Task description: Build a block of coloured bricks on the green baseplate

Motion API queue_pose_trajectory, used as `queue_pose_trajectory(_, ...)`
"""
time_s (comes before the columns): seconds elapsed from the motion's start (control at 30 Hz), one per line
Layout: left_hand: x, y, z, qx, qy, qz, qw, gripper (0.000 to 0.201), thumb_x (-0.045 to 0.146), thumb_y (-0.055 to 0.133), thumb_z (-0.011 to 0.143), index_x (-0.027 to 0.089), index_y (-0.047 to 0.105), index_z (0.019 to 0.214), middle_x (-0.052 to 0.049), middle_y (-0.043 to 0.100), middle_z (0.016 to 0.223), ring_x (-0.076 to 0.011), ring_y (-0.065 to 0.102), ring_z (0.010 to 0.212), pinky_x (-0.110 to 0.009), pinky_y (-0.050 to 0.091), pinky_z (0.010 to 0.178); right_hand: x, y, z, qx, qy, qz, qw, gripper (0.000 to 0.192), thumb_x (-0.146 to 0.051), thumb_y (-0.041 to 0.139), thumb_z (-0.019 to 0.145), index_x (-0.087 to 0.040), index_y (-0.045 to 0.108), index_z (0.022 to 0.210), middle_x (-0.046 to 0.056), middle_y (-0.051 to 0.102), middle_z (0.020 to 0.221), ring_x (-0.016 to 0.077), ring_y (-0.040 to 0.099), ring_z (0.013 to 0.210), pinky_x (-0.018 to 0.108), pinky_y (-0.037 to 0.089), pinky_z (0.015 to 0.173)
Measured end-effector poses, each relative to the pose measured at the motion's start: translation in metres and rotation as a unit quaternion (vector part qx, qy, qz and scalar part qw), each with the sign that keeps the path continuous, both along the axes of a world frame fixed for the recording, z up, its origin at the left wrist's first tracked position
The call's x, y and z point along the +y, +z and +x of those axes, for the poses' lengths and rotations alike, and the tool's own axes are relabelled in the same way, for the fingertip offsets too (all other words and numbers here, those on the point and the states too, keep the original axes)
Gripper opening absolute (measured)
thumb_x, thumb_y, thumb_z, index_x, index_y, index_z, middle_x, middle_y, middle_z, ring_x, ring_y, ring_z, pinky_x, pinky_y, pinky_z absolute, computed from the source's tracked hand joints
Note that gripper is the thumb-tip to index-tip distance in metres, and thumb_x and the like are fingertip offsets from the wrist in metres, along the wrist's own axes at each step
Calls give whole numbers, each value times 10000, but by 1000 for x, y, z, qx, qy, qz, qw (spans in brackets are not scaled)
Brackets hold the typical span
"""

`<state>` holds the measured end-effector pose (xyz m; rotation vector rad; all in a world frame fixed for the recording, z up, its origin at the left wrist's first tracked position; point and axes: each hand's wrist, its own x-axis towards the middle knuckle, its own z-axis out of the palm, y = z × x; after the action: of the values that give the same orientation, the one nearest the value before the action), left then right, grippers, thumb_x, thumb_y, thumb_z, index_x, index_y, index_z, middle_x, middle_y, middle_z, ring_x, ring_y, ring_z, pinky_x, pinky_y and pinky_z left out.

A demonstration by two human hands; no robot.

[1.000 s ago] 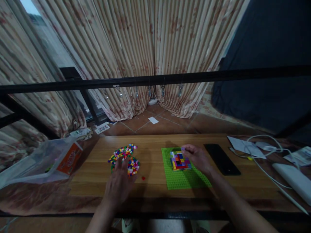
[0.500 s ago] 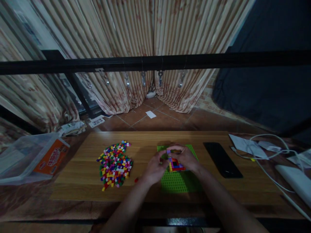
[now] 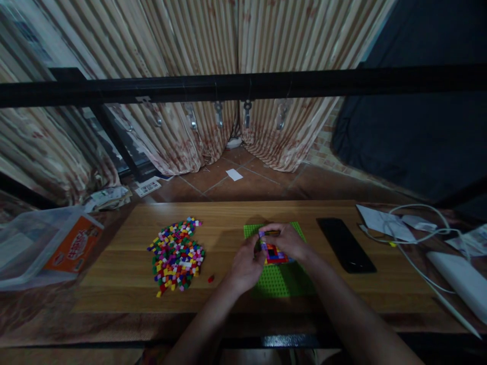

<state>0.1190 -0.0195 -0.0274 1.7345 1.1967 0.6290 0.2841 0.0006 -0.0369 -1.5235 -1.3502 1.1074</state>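
L hand [image 3: 246, 262] and R hand [image 3: 289, 242] are together over the green baseplate [image 3: 279, 281], fingertips meeting at the far edge of the multicoloured brick block [image 3: 274, 253] that sits on the plate. Both pinch at a small purple piece [image 3: 262, 234] at the block's top-left corner — too dim to tell which hand actually grips it, or whether either is closed on it. L hand comes in from the near-left w/ thumb up by the block; R hand arches over the block's far side, wrist to the right.

Baseplate lies flat on the wooden table [image 3: 228, 218], roughly centre, near edge close to the table's front. Well left of it — a loose pile of small coloured bricks [image 3: 175, 252], w/ one red brick [image 3: 210, 278] apart from the pile, between pile and L forearm. Just right of the baseplate, a black phone [image 3: 345, 244] lies face up, angled. Further right: papers [image 3: 382, 222], white cable [image 3: 414, 238], a white flat device [image 3: 458, 276]. At far left a clear plastic bag w/ orange label [image 3: 49, 243] rests off the table's edge. Black bar [image 3: 243, 83] crosses the view above; striped curtains [image 3: 213, 45] behind.
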Motion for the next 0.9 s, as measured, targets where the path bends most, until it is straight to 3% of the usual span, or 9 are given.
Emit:
queue_pose_trajectory(0.13, -5, 4, 2, 24, -1, 15, 1000, 533, 224, 508, 847, 187, 460, 1377, -102, 581, 1329, -228, 556, 1199, -358, 431, 1040, 0, -1, 1, 2, 6, 8, 1000, 222, -299, 716, 640, -219, 772, 840, 8, 750, 751, 160, 655, 609, 290, 537, 619)
queue_pose_trajectory(0.27, -8, 1, 2, 40, -2, 8, 999, 567, 244, 520, 846, 175, 429, 1402, -119, 580, 1324, -232, 588, 1139, -358, 456, 1003, -4, -3, 4, 15, 13, 6, 1000, 341, -366, 735, 658, -224, 751, 967, 29, 759, 852, 188, 683, 704, 327, 550, 687)
queue_pose_trajectory(0.43, -11, -2, 0, 39, 2, 15, 999, 582, 304, 518, 857, 142, 414, 1406, -140, 571, 1325, -250, 575, 1154, -375, 453, 1006, -8, -4, 7, 41, -110, 60, 991, 464, -517, 699, 706, -213, 709, 1056, 86, 723, 1098, 249, 653, 1038, 399, 483, 932)
queue_pose_trajectory(0.57, -13, 1, 0, 45, -2, 17, 999, 605, 313, 523, 847, 132, 397, 1411, -150, 548, 1344, -256, 560, 1171, -381, 439, 1022, -13, -7, 1, 30, -167, 42, 985, 492, -631, 601, 752, -204, 715, 969, 93, 737, 1036, 264, 654, 1018, 412, 479, 923)
queue_pose_trajectory(0.9, -19, 10, -18, 122, 17, 22, 992, 492, 302, 526, 827, 139, 516, 1291, -141, 657, 1143, -281, 620, 1050, -407, 476, 954, -36, -15, -31, 1, -168, 9, 986, 426, -585, 591, 749, -214, 717, 916, 73, 733, 1038, 261, 653, 997, 387, 473, 907)
